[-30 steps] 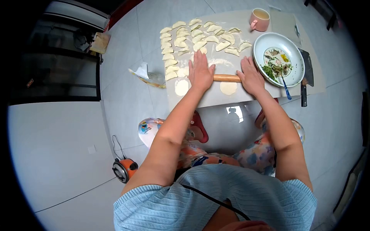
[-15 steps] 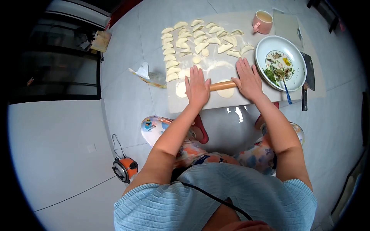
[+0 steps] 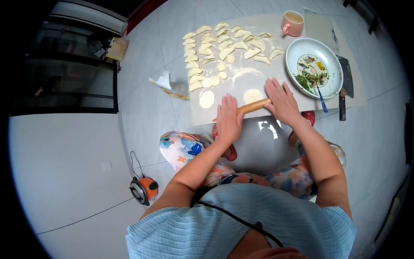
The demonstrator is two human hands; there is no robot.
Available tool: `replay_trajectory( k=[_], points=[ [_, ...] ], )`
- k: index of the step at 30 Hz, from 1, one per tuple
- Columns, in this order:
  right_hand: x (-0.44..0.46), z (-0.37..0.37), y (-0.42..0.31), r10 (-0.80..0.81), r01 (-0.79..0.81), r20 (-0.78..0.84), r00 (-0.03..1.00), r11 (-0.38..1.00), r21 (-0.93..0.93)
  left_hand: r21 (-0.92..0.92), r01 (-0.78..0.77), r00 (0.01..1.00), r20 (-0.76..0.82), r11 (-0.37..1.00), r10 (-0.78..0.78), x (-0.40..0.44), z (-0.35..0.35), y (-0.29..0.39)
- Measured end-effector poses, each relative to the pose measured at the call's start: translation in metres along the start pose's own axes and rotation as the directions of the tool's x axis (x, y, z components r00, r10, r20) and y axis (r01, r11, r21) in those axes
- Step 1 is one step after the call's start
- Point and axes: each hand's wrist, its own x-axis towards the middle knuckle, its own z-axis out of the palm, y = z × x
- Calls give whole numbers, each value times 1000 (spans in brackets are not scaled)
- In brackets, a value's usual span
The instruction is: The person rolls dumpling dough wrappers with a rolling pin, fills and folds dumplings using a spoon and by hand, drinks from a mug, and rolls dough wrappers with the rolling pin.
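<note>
My left hand [image 3: 230, 120] lies flat with its fingers stretched out over the left part of a wooden rolling pin [image 3: 253, 105]. Over the pin's right end rests my right hand [image 3: 283, 102], also flat, fingers extended forward. The pin is tilted, its left end closer to me, at the near edge of the board [image 3: 267, 82]. It touches or just covers the near edge of a round dough wrapper [image 3: 253, 96]. A second flat wrapper [image 3: 207, 99] lies left of my left hand. Small dough pieces [image 3: 214, 80] sit beyond it.
Rows of folded dumplings [image 3: 226, 52] cover the board's far left. At the right stand a white bowl [image 3: 292, 67] with chopped filling and a blue-handled spoon [image 3: 322, 101], a cleaver [image 3: 345, 82] and a pink mug [image 3: 294, 26]. A plastic bag [image 3: 170, 86] lies left of the board.
Both hands and the rolling pin have moved toward me, from across the wrapper to its near edge. The pin has tilted, and more of the wrapper shows.
</note>
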Motion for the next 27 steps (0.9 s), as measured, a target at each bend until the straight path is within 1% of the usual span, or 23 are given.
replay_trajectory(
  k=[1, 2, 4, 5, 7, 8, 12, 13, 14, 15, 16, 18, 19, 21, 22, 23, 25, 26, 27],
  points=[
    [7, 1, 0, 0, 0, -1, 1000, 1000, 0, 31, 42, 999, -34, 999, -40, 6, 2, -2],
    [19, 2, 0, 17, -17, -18, 1000, 1000, -14, 31, 39, 999, -36, 999, -38, 15, 5, -5],
    [44, 5, -1, 51, -53, -60, 997, 998, -33, 90, 138, 983, -131, 986, -125, 42, 9, -15],
    [56, 9, -1, 54, -56, -71, 996, 998, -34, 94, 130, 984, -137, 987, -117, 56, 9, -19],
    [79, 15, -1, 145, -147, -82, 986, 989, -22, 138, 258, 959, -158, 956, -236, 83, 9, -29],
    [87, 15, 0, 207, -208, -24, 978, 978, -20, 163, 287, 950, -172, 944, -259, 95, 10, -34],
    [88, 28, 17, 263, -262, -33, 964, 964, 33, 156, 281, 954, -151, 947, -258, 116, 5, -30],
    [82, 28, 19, 259, -258, -28, 965, 966, 27, 174, 226, 971, -121, 958, -207, 114, 7, -26],
    [75, 27, 21, 220, -220, 6, 975, 975, 7, 188, 168, 984, -92, 968, -153, 112, 10, -21],
    [66, 24, 21, 183, -183, 41, 982, 983, -13, 179, 171, 983, -93, 969, -156, 107, 8, -11],
    [55, 19, 19, 182, -182, 45, 982, 983, -21, 173, 137, 990, -38, 975, -133, 97, 5, 1],
    [32, 11, 13, 83, -84, 62, 995, 996, 27, 170, 64, 997, 41, 983, -72, 77, -1, 21],
    [21, 9, 11, 85, -87, 61, 994, 996, 25, 168, 62, 997, 41, 984, -69, 74, 3, 22],
    [2, 8, 7, 8, -10, 71, 997, 1000, 28, -20, -103, 991, 79, 994, 104, 67, 8, 24],
    [-6, 11, 5, -2, 2, -7, 1000, 995, 100, -101, -4, 989, 145, 995, 19, 78, 7, 27],
    [-10, 13, 4, 0, 0, -5, 1000, 994, 105, -99, -2, 989, 150, 995, 17, 82, 8, 28],
    [-15, 17, 5, -55, 67, -80, 995, 986, 156, -81, -22, 996, 79, 996, 28, 93, 7, 30],
    [-16, 20, 7, -54, 67, -87, 995, 985, 157, -76, -27, 997, 77, 997, 33, 102, 5, 30],
    [-16, 20, 8, -75, 96, -114, 991, 975, 199, -55, 43, 977, 213, 998, -30, 111, 2, 29]
  ],
)
